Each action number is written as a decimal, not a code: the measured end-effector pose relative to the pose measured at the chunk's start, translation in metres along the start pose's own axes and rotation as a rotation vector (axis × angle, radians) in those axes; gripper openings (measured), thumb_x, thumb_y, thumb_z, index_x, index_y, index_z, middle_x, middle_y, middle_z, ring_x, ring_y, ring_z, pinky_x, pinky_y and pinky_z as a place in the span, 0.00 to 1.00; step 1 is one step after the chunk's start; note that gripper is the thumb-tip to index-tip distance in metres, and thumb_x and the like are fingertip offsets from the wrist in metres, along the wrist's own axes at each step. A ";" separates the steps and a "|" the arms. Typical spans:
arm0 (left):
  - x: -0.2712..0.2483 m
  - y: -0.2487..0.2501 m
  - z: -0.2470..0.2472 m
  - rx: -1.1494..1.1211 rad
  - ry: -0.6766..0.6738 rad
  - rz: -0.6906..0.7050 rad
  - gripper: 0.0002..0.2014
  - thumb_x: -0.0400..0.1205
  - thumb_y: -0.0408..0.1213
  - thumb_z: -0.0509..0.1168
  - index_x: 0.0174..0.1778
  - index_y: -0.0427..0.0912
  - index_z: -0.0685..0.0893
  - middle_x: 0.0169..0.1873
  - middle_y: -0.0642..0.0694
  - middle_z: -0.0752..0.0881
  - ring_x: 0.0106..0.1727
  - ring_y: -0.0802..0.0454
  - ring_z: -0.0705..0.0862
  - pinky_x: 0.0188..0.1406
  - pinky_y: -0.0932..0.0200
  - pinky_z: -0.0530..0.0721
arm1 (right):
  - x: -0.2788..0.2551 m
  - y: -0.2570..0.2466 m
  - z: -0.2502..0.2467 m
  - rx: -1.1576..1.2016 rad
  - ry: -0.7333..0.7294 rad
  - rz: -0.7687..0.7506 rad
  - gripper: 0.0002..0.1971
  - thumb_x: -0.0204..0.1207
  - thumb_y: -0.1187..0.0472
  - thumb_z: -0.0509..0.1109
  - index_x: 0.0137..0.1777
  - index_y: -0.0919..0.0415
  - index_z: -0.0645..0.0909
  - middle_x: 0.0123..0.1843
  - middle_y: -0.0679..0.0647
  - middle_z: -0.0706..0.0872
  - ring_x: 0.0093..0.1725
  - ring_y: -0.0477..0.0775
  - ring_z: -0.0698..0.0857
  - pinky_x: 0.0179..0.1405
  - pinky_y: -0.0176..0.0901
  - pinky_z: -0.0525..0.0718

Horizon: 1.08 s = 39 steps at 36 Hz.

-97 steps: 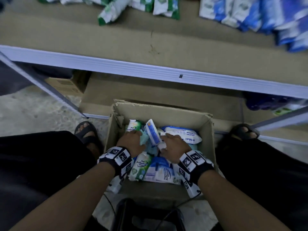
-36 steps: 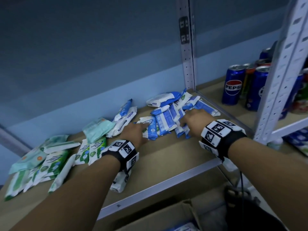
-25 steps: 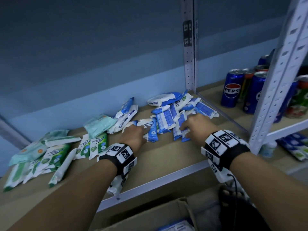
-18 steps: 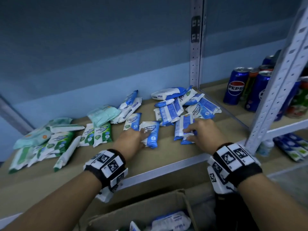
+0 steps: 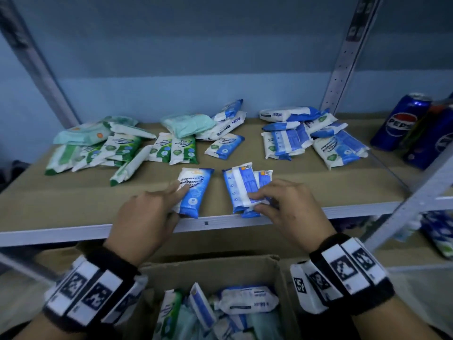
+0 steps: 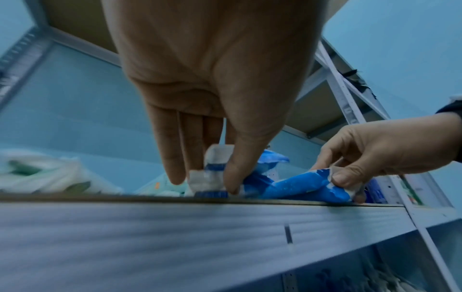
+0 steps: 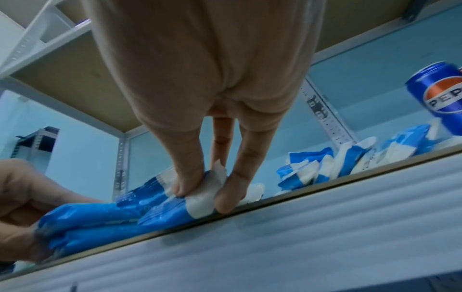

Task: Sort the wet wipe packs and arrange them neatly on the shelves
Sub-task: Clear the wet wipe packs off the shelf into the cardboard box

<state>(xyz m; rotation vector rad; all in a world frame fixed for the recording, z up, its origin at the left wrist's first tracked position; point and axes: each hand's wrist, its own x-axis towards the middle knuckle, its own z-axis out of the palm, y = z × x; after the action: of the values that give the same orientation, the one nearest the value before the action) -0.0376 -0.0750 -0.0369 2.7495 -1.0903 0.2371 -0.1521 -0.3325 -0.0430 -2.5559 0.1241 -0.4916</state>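
Fingers of your right hand pinch two overlapping blue packs; your left hand grips one blue pack. You've dragged them from the back piles to the shelf front edge, so a neat blue row starts here.

Blue pack: flat at shelf front edge, label up.
Blue pair: overlapped just right of it.
Green packs: loose heap, shelf's left.
Blue heap: shelf's right.
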 end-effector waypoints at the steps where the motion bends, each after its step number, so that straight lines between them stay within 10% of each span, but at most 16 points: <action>1: -0.004 0.000 0.000 -0.007 0.005 -0.029 0.31 0.68 0.48 0.67 0.70 0.55 0.83 0.68 0.51 0.84 0.45 0.40 0.91 0.33 0.48 0.88 | 0.001 -0.004 0.004 -0.008 0.000 -0.020 0.11 0.72 0.60 0.80 0.54 0.51 0.91 0.46 0.44 0.86 0.39 0.34 0.77 0.47 0.37 0.78; 6: -0.012 0.010 0.003 -0.051 0.032 -0.166 0.44 0.65 0.79 0.56 0.71 0.55 0.83 0.73 0.54 0.79 0.55 0.45 0.90 0.46 0.48 0.89 | 0.007 -0.017 0.019 -0.074 -0.002 -0.036 0.11 0.72 0.55 0.78 0.53 0.50 0.88 0.51 0.46 0.87 0.50 0.48 0.86 0.53 0.44 0.83; 17: 0.005 0.015 0.011 -0.215 0.196 -0.302 0.26 0.70 0.60 0.65 0.62 0.55 0.87 0.68 0.55 0.84 0.54 0.45 0.89 0.45 0.53 0.86 | 0.015 -0.023 0.031 -0.141 0.166 -0.040 0.07 0.72 0.52 0.78 0.47 0.47 0.84 0.48 0.44 0.84 0.48 0.59 0.82 0.53 0.60 0.79; 25: 0.006 0.008 0.014 -0.284 0.199 -0.318 0.24 0.72 0.58 0.71 0.63 0.54 0.84 0.72 0.53 0.81 0.55 0.47 0.87 0.48 0.54 0.84 | 0.012 -0.020 0.015 -0.017 0.316 -0.065 0.11 0.73 0.69 0.77 0.53 0.56 0.86 0.53 0.49 0.83 0.45 0.47 0.85 0.48 0.47 0.86; 31: 0.005 0.009 0.015 -0.301 0.228 -0.339 0.23 0.71 0.57 0.74 0.58 0.51 0.84 0.42 0.44 0.89 0.45 0.42 0.85 0.40 0.52 0.79 | 0.008 -0.007 0.002 -0.033 0.376 -0.011 0.15 0.73 0.73 0.76 0.56 0.58 0.87 0.55 0.49 0.84 0.46 0.39 0.80 0.51 0.12 0.68; 39: 0.003 0.007 0.017 -0.313 0.258 -0.302 0.24 0.72 0.58 0.73 0.60 0.50 0.83 0.43 0.44 0.88 0.46 0.42 0.84 0.42 0.52 0.78 | 0.008 0.004 -0.006 -0.164 0.362 -0.219 0.14 0.75 0.77 0.70 0.57 0.63 0.87 0.60 0.55 0.84 0.55 0.49 0.82 0.55 0.33 0.78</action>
<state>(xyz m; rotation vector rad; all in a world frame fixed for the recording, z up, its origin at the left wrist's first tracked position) -0.0391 -0.0861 -0.0525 2.4725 -0.5827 0.3344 -0.1466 -0.3397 -0.0378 -2.6257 0.0129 -1.0663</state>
